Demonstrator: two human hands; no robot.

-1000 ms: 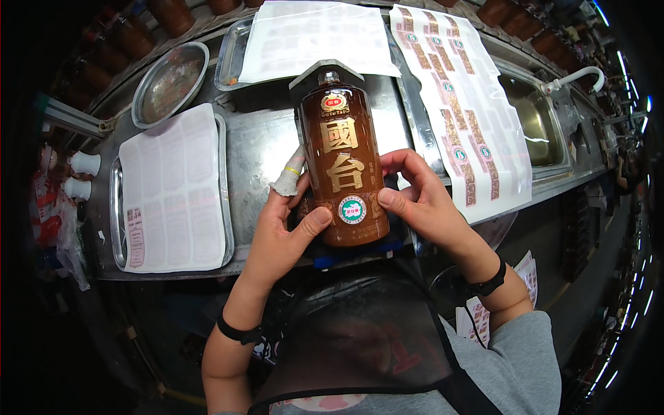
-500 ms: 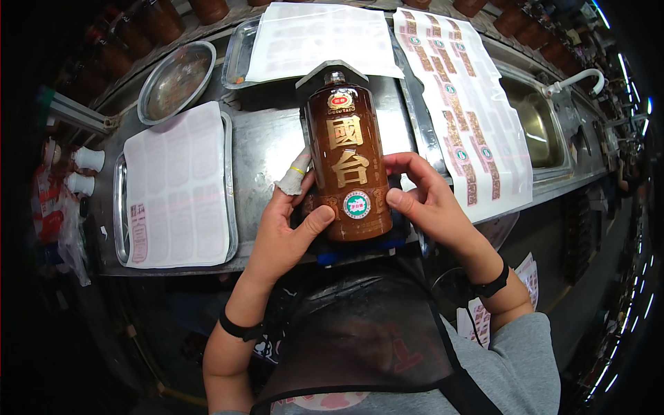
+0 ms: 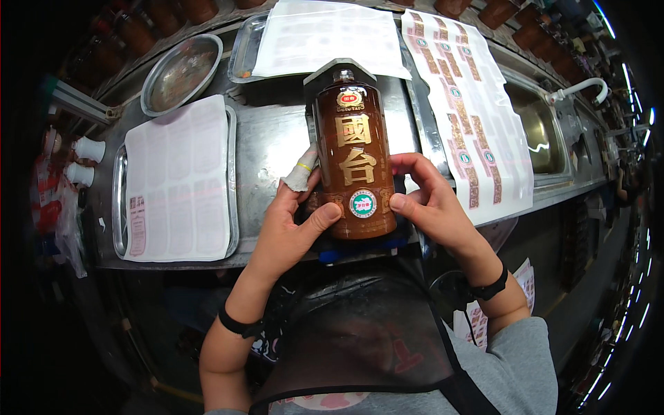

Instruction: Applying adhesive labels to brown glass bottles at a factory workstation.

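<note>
One brown bottle (image 3: 354, 181); two hands (left hand (image 3: 285, 218), right hand (image 3: 434, 206)); two black wristbands (image 3: 239, 324), one per arm. On the surface (image 3: 270, 128): three spreads of white paper (image 3: 187, 166) (left, far, right); at least two metal trays (image 3: 232, 187) (left, far); one bowl (image 3: 169, 83), far left. Far right: one sink (image 3: 543, 135), one tap (image 3: 595, 86). Background bottles (image 3: 162, 15): too blurred to count.

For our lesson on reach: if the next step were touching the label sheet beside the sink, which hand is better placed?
Likely the right hand: it sits right of the bottle, nearer the label sheet; the left hand is across the bottle.
</note>
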